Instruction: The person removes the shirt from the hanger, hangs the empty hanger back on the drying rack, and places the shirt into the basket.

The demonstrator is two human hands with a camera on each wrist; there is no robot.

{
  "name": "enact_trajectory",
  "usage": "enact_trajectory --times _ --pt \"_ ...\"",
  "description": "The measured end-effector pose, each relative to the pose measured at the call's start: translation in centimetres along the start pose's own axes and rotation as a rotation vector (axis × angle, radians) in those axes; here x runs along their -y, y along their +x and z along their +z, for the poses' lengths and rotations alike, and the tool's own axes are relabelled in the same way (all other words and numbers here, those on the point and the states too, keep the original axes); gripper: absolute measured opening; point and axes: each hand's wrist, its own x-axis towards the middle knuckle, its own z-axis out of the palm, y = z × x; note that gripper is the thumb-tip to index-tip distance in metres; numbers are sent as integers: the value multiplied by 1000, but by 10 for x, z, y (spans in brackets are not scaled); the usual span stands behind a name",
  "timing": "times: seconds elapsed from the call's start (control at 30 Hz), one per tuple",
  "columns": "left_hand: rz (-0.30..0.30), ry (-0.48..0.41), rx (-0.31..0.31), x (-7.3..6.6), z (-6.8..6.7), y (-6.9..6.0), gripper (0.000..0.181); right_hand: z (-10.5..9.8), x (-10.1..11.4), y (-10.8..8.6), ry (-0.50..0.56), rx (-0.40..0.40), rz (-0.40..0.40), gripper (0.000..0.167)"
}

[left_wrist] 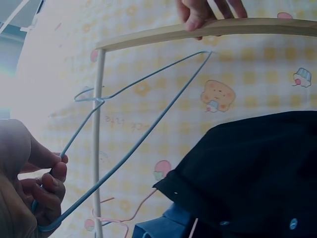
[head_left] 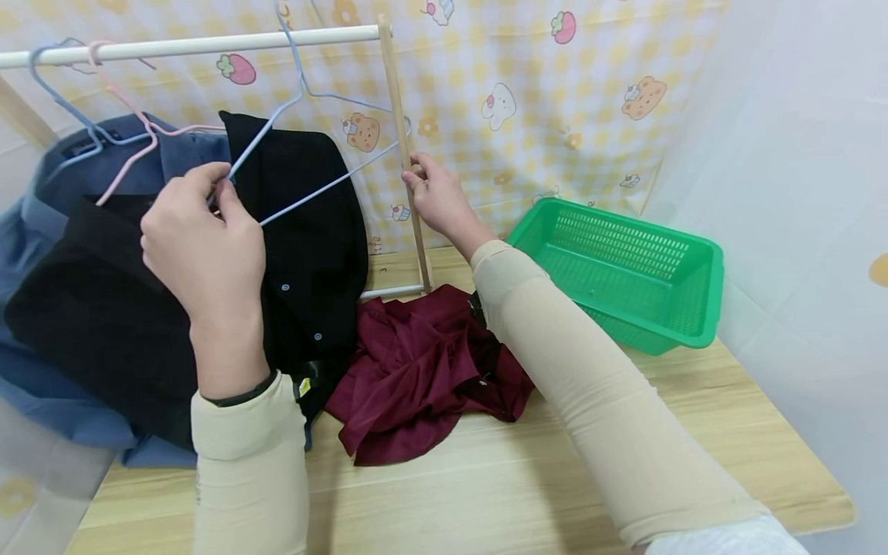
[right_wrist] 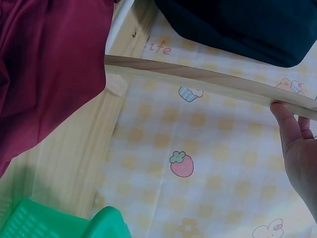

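My left hand (head_left: 204, 247) pinches a light blue wire hanger (head_left: 326, 186) near one lower corner. Its hook is over the white rail (head_left: 208, 46), and the hanger carries no garment. In the left wrist view, thumb and fingers close on the hanger's wire (left_wrist: 148, 131). At the rack's right end, my right hand (head_left: 444, 196) grips the wooden post (head_left: 397, 100); the right wrist view shows the thumb against the post's edge (right_wrist: 198, 77). Left of the post hangs a black garment (head_left: 312, 262) with buttons, partly behind my left hand.
A crumpled maroon garment (head_left: 416, 370) lies on the wooden table (head_left: 486, 501) below the post. To its right stands a green plastic basket (head_left: 714, 301). A blue garment (head_left: 48, 223) hangs at far left, near a pink hanger (head_left: 125, 96).
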Motion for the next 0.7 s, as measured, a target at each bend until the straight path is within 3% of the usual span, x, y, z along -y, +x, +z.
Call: enact_trajectory --times 0.7 --pt "9 -17 47 11 17 -14 29 0 -1 0 5 8 6 49"
